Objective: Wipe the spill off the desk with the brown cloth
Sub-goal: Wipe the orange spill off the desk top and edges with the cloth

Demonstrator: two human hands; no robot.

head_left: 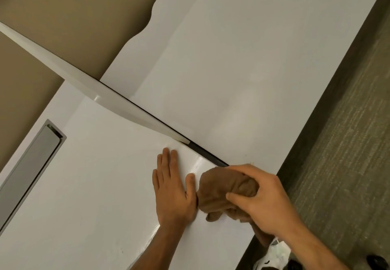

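Two hands are seen over one white surface [101, 185]. The left hand [173, 191] is laid flat on the surface, palm down, its fingers [166, 160] stretched out and held close together, with nothing gripped. The right hand [259, 200] is closed around one brown cloth [221, 189], which is bunched into a wad; the thumb is pressed across its near side and the remaining fingers are curled over its top. The cloth is pressed on the surface just to the right of the left hand, touching the edge of that hand's thumb, and close to the surface's right edge. A faint wet sheen [196, 164] is visible on the surface just beyond the cloth, between the two hands. One dark seam [206, 153] is seen running diagonally across the surface, ending under the right hand. One long white panel [101, 96] is raised along the far part of that seam. One grey recessed slot [31, 164] is set into the surface at the far left. Grey carpet [337, 143] is seen along the right.
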